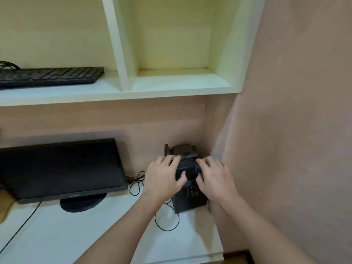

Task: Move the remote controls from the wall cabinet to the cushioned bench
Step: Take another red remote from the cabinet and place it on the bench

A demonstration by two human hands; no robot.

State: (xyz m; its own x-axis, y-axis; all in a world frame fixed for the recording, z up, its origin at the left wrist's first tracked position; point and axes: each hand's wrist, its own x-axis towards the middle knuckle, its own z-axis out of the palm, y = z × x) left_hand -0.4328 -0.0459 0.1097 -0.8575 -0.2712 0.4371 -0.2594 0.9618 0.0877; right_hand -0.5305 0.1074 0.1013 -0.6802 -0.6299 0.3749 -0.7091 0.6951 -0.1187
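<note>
Your two hands close on a dark bundle of remote controls [187, 165] at 1 o'clock, in the corner where the two walls meet.

Your left hand [163, 175] curls round the bundle's 9 o'clock side, thumb on the front. Your right hand [215, 178] wraps the 3 o'clock side, fingers lightly bent. The bundle sits on a black box [190, 201] on the desk [95, 235]; it is too blurred to count separate remotes. They are probably light, stiff, smooth plastic that could slide apart, so squeeze the long sides and support them from below. A monitor [61, 168] stands at 9 o'clock, with a loose cable [165, 223] beside the box. The bench is out of view.
</note>
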